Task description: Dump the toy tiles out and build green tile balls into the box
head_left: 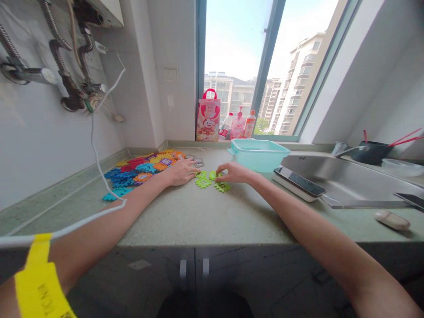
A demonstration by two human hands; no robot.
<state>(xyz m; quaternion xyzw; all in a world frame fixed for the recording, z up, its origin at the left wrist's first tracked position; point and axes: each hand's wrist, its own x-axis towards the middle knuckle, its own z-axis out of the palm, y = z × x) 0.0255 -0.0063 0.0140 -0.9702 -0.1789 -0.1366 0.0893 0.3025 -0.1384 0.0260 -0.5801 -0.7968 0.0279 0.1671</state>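
Several lime-green flat toy pieces with notched edges (pixel 203 183) lie close together on the counter between my hands. My left hand (pixel 180 172) rests low over the counter with its fingers stretched out, the tips touching the left-hand green piece. My right hand (pixel 232 172) is bent down, thumb and fingers closed on the edge of a green piece (pixel 213 175) at the back right. Just in front of it lies another green piece (pixel 222 187). Beyond my left hand spreads a heap of similar pieces in blue, red, yellow, orange and purple (pixel 145 168), with grey ones (pixel 198 161) at its right end.
A turquoise plastic tub (pixel 260 154) stands behind my right hand. Beside it, a phone on a white box (pixel 298 183) sits at the edge of the steel sink (pixel 351 176). A white cable (pixel 96 150) hangs across my left forearm. Bottles (pixel 238 126) line the windowsill.
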